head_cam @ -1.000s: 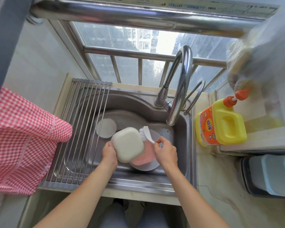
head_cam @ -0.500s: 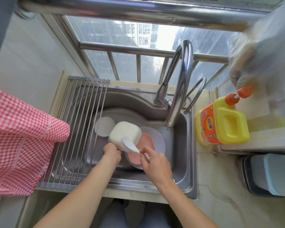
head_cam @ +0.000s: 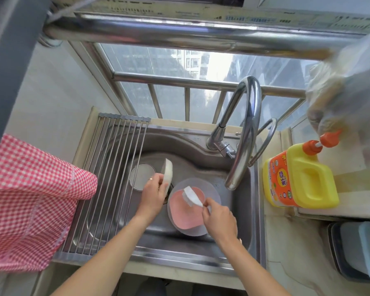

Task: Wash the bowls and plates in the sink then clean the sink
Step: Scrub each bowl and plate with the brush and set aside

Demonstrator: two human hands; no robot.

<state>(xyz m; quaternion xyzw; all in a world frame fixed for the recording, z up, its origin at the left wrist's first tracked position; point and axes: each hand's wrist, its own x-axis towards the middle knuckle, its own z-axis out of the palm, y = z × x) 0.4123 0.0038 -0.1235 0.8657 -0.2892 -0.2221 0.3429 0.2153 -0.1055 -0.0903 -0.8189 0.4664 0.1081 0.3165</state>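
Steel sink: holds every dish in view, with a roll-up rack laid over its left part.
Change: white bowl turned from bottom-up over the plates to edge-on and swung left toward the rack – brush lifted off it and now over the pink plate.
Meaning: bowl scrub probably finished; likely headed for a rinse or the rack, with the plates next.
Left hand: fingers curled round the bowl's lower rim, holding it tilted above the drain area.
Right hand: pinches the brush handle, bristle head pointing up-left, just above the pink plate – contact cannot be told.
Pink plate: lies flat inside a larger clear plate on the sink floor, right of centre; nothing on it that can be made out.
Round lid: rests in the sink at back left, just beside the bowl; could be a strainer, hard to say.
Tap: spout ends above the clear plate's right edge, no water seen running.
Detergent jug: yellow, pump top, stands on the counter right of the sink, well apart from both hands.
Checked cloth: red and white, hangs at left beside the rack.
Left to do: both plates, then the sink itself – judged from dishes still lying inside.
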